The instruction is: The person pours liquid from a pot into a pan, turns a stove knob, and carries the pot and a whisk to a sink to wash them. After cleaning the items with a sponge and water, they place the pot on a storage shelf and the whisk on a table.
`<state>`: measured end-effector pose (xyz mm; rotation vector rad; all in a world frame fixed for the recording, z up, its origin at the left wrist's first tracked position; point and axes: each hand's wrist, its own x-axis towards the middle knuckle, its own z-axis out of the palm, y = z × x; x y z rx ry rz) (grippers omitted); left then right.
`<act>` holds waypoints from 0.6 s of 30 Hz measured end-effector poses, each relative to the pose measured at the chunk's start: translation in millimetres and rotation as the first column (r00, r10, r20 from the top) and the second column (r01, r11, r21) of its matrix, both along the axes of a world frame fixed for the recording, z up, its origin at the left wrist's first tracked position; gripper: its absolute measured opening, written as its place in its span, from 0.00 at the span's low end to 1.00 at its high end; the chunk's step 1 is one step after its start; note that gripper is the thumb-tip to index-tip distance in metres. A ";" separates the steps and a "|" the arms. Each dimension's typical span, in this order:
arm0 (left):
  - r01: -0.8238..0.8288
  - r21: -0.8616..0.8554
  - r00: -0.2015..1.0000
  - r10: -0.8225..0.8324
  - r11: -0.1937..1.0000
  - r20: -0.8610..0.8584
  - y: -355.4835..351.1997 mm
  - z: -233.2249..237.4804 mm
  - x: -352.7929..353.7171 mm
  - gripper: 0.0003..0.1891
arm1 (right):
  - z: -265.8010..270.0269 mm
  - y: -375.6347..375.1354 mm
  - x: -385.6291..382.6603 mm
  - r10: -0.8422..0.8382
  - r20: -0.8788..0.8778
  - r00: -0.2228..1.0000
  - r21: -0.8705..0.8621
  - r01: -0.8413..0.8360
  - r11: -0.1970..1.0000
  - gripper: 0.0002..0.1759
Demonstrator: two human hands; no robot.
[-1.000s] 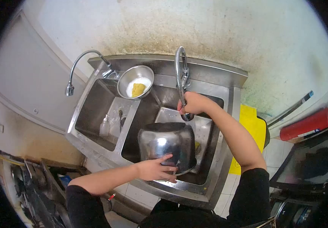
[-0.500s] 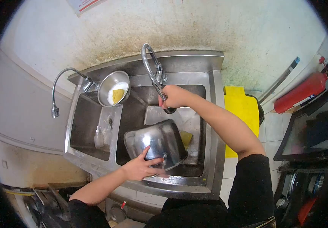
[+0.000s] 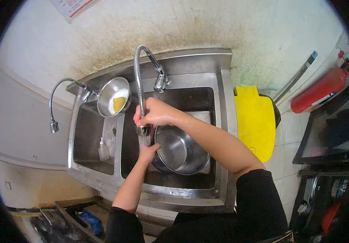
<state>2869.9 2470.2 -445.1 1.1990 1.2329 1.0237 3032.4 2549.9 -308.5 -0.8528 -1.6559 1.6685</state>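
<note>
Against a stained, greenish-white wall (image 3: pixel 206 28) stands a steel double sink (image 3: pixel 223 133), its rim dull and wet. Inside the sink's right basin lies a large steel pot (image 3: pixel 180 152), tipped so that its open mouth faces up and toward the person. The left hand (image 3: pixel 147 150) grips the pot by the rim on the side nearest the sink's middle divider. Just above it the right hand (image 3: pixel 154 114) is clenched around the spray head (image 3: pixel 144 130) of a coiled metal hose (image 3: pixel 137 77), which arches up from the back of the sink.

On the divider at the sink's back edge sits a steel bowl (image 3: pixel 113 96) with a yellow sponge (image 3: pixel 118 103) in it. A small soap bottle (image 3: pixel 103 149) stands in the sink's left basin, under a thin curved tap (image 3: pixel 59 97). Right of the sink is a bin with a yellow lid (image 3: pixel 255 121) on a pale tiled floor (image 3: pixel 289 133), and farther right a red fire extinguisher (image 3: pixel 322 91) leans at the wall.
</note>
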 end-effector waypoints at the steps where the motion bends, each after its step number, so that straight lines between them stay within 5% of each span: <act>1: 0.002 -0.010 1.000 -0.002 1.000 -0.003 -1.1 6.4 -0.1 0.34 | -10.0 4.8 -8.0 -0.062 0.046 0.997 0.095 0.058 0.994 0.06; 3: -0.013 -0.140 0.996 0.026 0.990 0.091 0.4 21.3 -3.9 0.27 | -18.6 5.9 -9.2 -0.130 0.087 0.988 0.194 0.111 0.975 0.06; 5: -0.056 -0.196 0.998 0.056 0.979 -0.005 1.0 16.7 -13.6 0.35 | -15.6 -0.1 -6.0 -0.052 0.010 0.999 0.148 0.050 0.988 0.06; 6: -0.074 -0.102 0.984 0.089 0.992 0.153 0.1 19.9 -13.4 0.40 | -2.5 -5.8 4.7 0.029 0.014 0.999 -0.050 -0.029 0.998 0.05; 8: -0.044 0.142 0.953 -0.001 0.989 0.302 0.6 41.8 -7.9 0.51 | 6.3 -3.9 22.1 0.075 0.093 0.993 -0.047 -0.071 0.996 0.05; 11: -0.095 0.136 0.948 0.048 0.986 0.314 -3.2 57.2 -6.2 0.51 | -18.0 -0.4 14.7 -0.020 0.129 0.991 0.134 0.003 0.991 0.05; 15: -0.175 0.104 0.918 0.124 0.979 0.376 -13.3 67.4 -7.2 0.52 | -0.1 -13.7 25.5 0.089 -0.050 0.995 -0.099 -0.094 0.991 0.07; 18: -0.262 0.119 0.905 0.201 0.958 0.376 -19.4 65.2 -24.5 0.53 | 14.9 -6.5 62.3 0.206 0.227 0.952 -0.147 -0.176 0.973 0.08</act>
